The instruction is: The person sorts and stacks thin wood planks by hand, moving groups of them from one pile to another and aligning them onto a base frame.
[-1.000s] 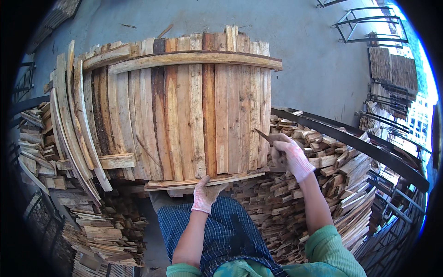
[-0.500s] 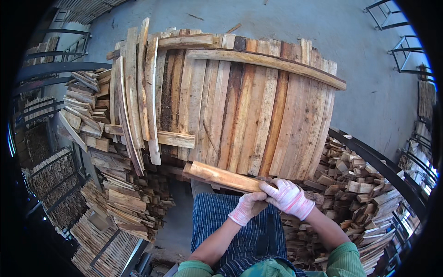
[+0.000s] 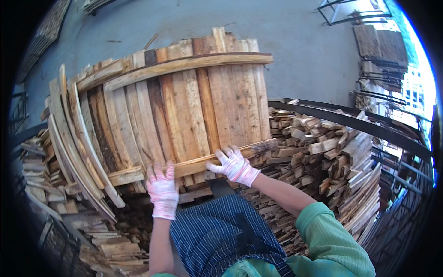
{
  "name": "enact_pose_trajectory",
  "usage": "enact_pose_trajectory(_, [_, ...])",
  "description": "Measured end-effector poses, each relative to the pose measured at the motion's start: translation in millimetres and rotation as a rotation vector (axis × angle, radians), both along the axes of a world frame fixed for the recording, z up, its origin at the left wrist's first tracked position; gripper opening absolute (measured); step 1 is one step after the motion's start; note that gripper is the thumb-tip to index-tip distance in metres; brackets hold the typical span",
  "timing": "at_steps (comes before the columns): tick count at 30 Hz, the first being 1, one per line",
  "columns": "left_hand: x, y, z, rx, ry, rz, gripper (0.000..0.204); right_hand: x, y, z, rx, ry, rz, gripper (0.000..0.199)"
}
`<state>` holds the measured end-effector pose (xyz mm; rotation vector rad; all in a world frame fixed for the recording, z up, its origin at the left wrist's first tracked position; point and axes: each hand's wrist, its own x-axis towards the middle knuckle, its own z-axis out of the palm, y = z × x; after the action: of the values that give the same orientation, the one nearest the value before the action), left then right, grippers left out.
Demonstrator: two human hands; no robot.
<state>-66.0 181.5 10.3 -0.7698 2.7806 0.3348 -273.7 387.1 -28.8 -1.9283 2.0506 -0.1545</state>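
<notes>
While both gloved hands press flat, fingers spread, on a cross batten [image 3: 203, 162], neither grips it. Left hand [image 3: 162, 191] sits beside right hand [image 3: 234, 165]; upright slats [image 3: 184, 111] rise beyond the fingertips.

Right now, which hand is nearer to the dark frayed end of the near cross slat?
Right. The right hand rests on the cross slat just beside its frayed end; the left hand presses farther along, toward the other end.

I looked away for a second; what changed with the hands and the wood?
The right hand carried a slat from the right-hand pile onto the panel's near edge. The left hand joined it there. The boards of the panel lie as before.
</notes>
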Motion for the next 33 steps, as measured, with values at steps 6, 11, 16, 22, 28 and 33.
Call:
enact_pose_trajectory(6, [16, -34, -36, 0.097, -0.168, -0.242, 0.037, 5, -6, 2, 0.037, 0.013, 0.012, 0.047])
enact_pose_trajectory(11, [28, -37, -23, 0.218, -0.026, -0.059, 0.045, 24, -41, 23, 0.124, -0.019, -0.016, 0.039])
enact_pose_trajectory(16, [68, -150, 46, 0.140, 0.100, 0.103, 0.070, 72, -139, 70, 0.251, -0.150, -0.178, 0.031])
enact_pose_trajectory(22, [217, -329, -14, 0.324, 0.069, 0.965, 0.102, 192, -354, 59, 0.101, -0.631, -0.546, 0.058])
enact_pose_trajectory(28, [208, -347, -13, 0.786, 0.328, 1.081, 0.119, 280, -496, -1, 0.092, -0.229, -1.076, 0.074])
enact_pose_trajectory(33, [220, -355, 29, 0.440, 0.538, 1.038, 0.104, 282, -481, -22, -0.049, -0.319, -1.027, 0.079])
